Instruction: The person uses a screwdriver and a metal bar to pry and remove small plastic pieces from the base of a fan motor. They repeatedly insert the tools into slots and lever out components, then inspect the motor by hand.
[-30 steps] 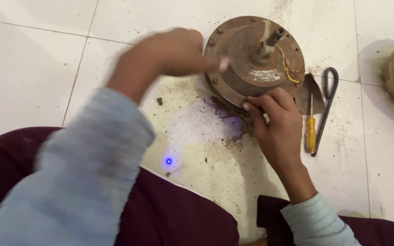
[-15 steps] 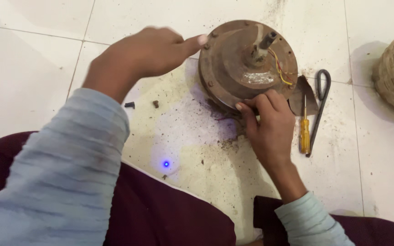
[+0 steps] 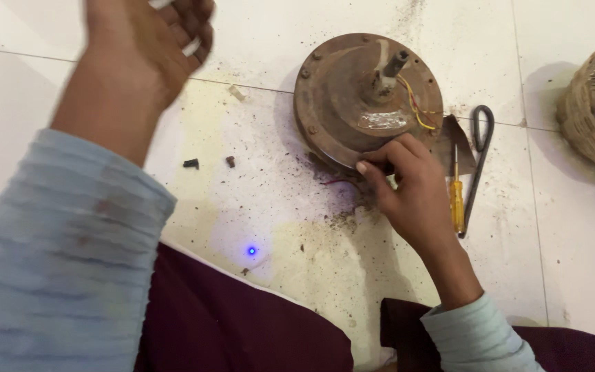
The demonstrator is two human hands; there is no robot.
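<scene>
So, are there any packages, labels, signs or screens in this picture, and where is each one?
Label: a small pale, shiny patch on the rusty round motor housing, just above the right hand; its print is too blurred to tell.
Packages, signs, screens: none in view.
Blue light dot: a glowing spot on the floor tile, not a screen.

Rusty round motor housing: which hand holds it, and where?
Right hand pinches the rusty round motor housing at its near lower rim. Left hand is raised clear of it; whether its fingers hold something small cannot be told.
</scene>
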